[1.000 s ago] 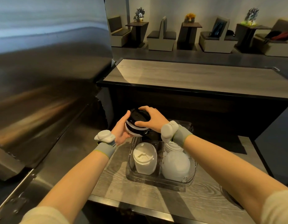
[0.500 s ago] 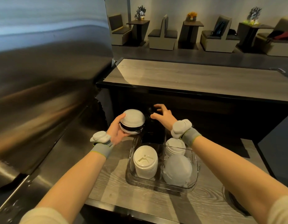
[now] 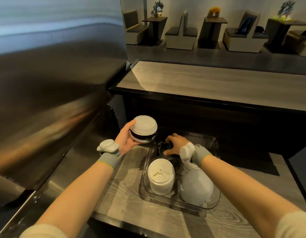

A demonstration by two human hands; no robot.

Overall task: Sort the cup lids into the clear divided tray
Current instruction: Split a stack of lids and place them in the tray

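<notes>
Left hand [image 3: 125, 140]: closed around a mixed stack of lids [image 3: 144, 128], held clear, likely awaiting sorting. Right hand [image 3: 175, 143]: fingers curled on black lids [image 3: 163, 146], far-left compartment of tray [image 3: 174, 206]. White lids [image 3: 160, 176] nearer.

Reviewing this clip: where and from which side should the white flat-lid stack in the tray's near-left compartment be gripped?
Grip the white flat-lid stack around its ribbed side wall, coming from above. It stands upright, taller than the clear divided tray walls, so the upper sides look exposed; the tray blocks low side access.
</notes>
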